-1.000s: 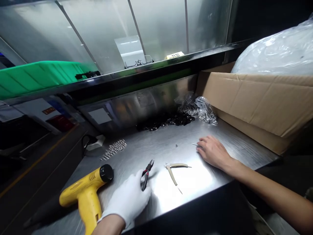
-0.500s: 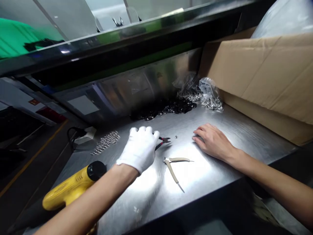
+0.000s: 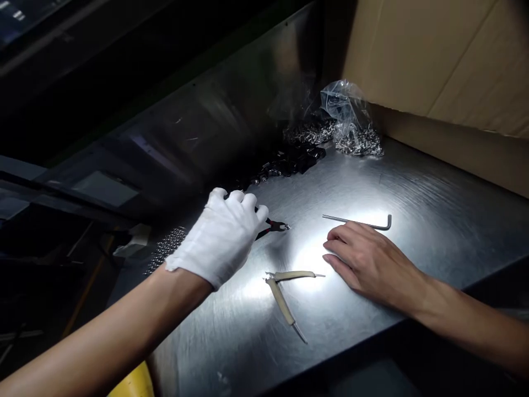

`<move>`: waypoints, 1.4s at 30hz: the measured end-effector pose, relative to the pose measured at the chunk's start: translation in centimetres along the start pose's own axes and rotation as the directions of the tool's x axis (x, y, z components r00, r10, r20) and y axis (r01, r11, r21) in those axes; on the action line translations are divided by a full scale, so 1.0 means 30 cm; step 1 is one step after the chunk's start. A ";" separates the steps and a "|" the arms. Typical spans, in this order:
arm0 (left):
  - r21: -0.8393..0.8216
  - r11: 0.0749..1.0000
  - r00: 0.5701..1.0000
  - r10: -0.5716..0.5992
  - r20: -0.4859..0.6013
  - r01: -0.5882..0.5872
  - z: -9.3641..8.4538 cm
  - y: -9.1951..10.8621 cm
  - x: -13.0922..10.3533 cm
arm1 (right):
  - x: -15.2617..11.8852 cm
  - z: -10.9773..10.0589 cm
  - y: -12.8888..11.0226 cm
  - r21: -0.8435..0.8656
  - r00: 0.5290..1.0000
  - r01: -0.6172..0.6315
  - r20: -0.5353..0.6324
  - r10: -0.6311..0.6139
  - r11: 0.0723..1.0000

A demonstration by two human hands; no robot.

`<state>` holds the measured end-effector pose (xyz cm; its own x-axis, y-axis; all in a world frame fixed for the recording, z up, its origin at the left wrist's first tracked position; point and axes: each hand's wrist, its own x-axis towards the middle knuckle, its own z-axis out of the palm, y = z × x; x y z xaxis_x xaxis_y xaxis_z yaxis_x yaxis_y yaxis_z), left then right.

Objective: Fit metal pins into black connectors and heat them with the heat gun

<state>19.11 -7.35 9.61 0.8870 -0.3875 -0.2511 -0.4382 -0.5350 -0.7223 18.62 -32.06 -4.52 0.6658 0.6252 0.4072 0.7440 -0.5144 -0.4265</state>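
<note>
Gripping black-and-red metal cutters (image 3: 278, 226) mid-tabletop: white-gloved left hand (image 3: 221, 237), fingers curled round the handles, tips at a small silver metal part (image 3: 288, 227). Bare right hand (image 3: 367, 262) half-open, empty, beside grey L-shaped hex key (image 3: 355, 221); contact unclear. Beige-handled pliers (image 3: 283, 303) splayed toward near edge. Shiny black parts (image 3: 289, 161) along far edge, clear plastic bag of silver bits (image 3: 351, 124) at far right corner.

White knit glove (image 3: 219, 234) on left hand, forearms sleeveless
</note>
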 end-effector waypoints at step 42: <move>0.235 0.951 0.944 0.252 -0.213 -0.201 -0.017 0.002 0.025 | -0.009 -0.008 0.007 0.080 1.000 -0.023 0.020 0.022 0.997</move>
<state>19.67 -8.06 9.70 0.6955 -0.6609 -0.2819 -0.5609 -0.2541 -0.7879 18.61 -32.48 -4.54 0.6805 0.6258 0.3812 0.7212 -0.4803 -0.4992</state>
